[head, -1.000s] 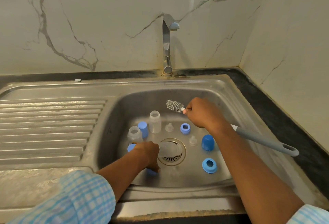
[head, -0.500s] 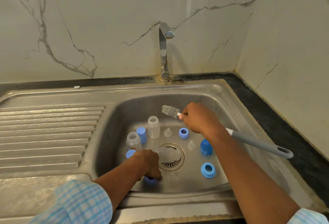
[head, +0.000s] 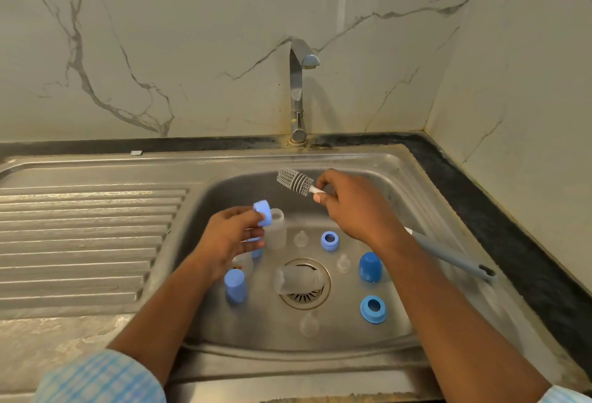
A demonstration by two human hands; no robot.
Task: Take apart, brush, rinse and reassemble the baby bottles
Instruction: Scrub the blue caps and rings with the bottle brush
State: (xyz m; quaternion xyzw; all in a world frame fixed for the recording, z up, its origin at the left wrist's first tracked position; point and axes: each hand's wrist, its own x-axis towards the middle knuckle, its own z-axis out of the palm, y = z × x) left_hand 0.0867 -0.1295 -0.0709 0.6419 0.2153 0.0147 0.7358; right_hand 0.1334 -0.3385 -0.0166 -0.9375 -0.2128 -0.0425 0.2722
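The baby bottles lie apart in the bowl of the steel sink [head: 400, 162], which suits a job where each part is brushed on its own. The left hand [head: 229, 239] is raised above the basin floor with its fingers [head: 253, 216] pinching a blue piece [head: 263, 212], a collar or a cap, I cannot tell which from this angle; it is tipped toward the brush, probably to offer its inside for scrubbing. The right hand [head: 355, 210] grips the bottle brush [head: 293, 180] close behind the bristle head, fingers curled round the white neck, while the long grey handle trails back past the wrist; holding it that short likely gives fine control over a small part. Head and piece are near each other but apart. Below, one clear bottle [head: 278, 232] stands upright just beyond the left hand and a second clear bottle [head: 298, 279] lies on its side over the drain strainer [head: 304, 301]. Scattered round them are a blue cap [head: 235, 285], a domed blue cap [head: 370, 266], two blue collars [head: 330, 240] [head: 372, 308] and three clear teats [head: 300, 238] [head: 343, 262] [head: 309, 324], all apart from one another. The tap [head: 299, 91] shows no water running, so rinsing looks not yet begun. A ribbed drainboard [head: 80, 242] runs to the left, a dark tabletop [head: 512, 210] edges the sink, and veined marble wall panels [head: 160, 50] close a corner behind and to the right.
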